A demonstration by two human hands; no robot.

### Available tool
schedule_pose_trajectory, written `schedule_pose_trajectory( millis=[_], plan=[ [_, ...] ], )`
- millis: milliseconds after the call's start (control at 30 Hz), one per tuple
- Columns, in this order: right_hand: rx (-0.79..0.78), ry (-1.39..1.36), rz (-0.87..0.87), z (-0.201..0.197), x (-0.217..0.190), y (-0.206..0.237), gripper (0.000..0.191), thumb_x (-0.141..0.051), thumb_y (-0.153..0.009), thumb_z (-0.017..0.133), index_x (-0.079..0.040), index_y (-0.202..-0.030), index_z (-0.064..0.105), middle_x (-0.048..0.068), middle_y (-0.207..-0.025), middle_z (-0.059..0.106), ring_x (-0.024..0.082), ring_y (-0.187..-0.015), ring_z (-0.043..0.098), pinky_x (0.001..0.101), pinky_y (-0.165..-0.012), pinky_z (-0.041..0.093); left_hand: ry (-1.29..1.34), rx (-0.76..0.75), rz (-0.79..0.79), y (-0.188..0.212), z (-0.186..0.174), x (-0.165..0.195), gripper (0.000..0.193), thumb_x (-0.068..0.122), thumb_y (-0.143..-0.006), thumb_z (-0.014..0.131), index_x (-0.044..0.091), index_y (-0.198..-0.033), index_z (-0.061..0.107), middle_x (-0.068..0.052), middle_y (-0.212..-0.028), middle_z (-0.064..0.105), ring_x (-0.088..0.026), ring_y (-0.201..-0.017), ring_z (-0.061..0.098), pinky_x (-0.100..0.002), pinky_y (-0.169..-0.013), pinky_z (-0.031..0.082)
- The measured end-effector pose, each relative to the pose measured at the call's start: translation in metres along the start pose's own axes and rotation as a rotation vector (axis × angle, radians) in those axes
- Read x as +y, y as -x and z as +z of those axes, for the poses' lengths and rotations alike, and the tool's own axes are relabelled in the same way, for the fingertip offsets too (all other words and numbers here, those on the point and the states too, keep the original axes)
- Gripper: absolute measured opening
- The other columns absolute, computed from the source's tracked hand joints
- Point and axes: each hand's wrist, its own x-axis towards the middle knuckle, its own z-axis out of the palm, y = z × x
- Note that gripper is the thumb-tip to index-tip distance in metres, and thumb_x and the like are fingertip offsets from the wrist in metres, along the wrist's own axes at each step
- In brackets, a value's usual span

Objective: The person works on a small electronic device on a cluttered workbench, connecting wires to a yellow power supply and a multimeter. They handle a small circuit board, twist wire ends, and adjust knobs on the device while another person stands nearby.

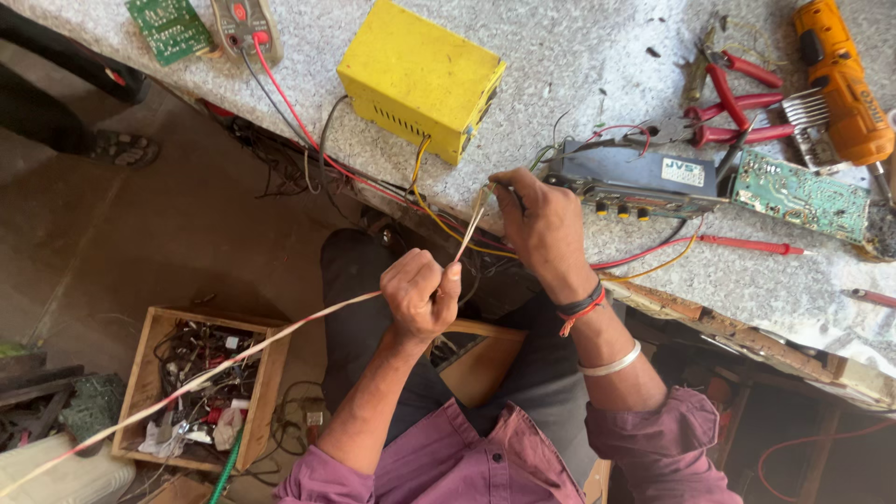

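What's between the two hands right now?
In the head view, only a taut stretch of pale twin wire spans from the left hand to the right hand.

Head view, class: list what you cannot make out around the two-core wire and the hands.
- Wire far end: cut off by the left edge.
- Wire tip: hidden inside the right hand fingers.
- Left hand grip: covered by curled fingers.
- Wooden box contents: too small and tangled.
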Motion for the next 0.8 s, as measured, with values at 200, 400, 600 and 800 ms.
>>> schedule_pose_trajectory(
  millis=[200,400,600,800],
  plan=[
    [0.053,0.019,-0.044,0.001,0.009,0.003,0.009,-0.014,-0.098,0.067,-0.009,-0.104,0.073,0.016,-0.072,0.068,0.035,-0.065,0.068,0.0429,-0.056,0.050,0.008,0.028,0.111,-0.005,0.015,0.004,0.035,-0.001,-0.086,0.063,0.005,-0.063,0.037,-0.009,-0.061,0.035,-0.027,-0.053,0.040,-0.041,-0.051,0.031],
    [0.132,0.018,-0.007,0.000,0.019,0.000,0.009,-0.016,-0.098,0.069,-0.011,-0.103,0.074,0.016,-0.072,0.067,0.035,-0.064,0.068,0.0430,-0.056,0.050,0.030,-0.001,0.284,-0.009,0.026,0.015,0.035,-0.003,-0.077,0.062,0.009,-0.059,0.035,-0.007,-0.058,0.036,-0.027,-0.048,0.039,-0.041,-0.046,0.029],
    [0.088,-0.021,-0.015,-0.005,0.022,0.007,0.010,-0.016,-0.097,0.068,-0.010,-0.104,0.073,0.016,-0.072,0.068,0.036,-0.065,0.068,0.0450,-0.056,0.050,-0.086,-0.001,-0.158,0.006,0.019,0.027,0.040,0.020,-0.093,0.077,0.008,-0.075,0.044,-0.013,-0.079,0.057,-0.032,-0.068,0.058,-0.041,-0.062,0.046],
    [0.064,-0.019,-0.025,-0.004,0.019,0.013,0.012,-0.019,-0.098,0.068,-0.008,-0.102,0.072,0.017,-0.072,0.067,0.038,-0.067,0.068,0.0468,-0.057,0.049,-0.032,-0.263,-0.654,0.016,0.013,0.013,0.040,0.036,-0.086,0.080,0.002,-0.093,0.058,-0.009,-0.067,0.064,-0.026,-0.058,0.066,-0.037,-0.055,0.049]
  ],
)
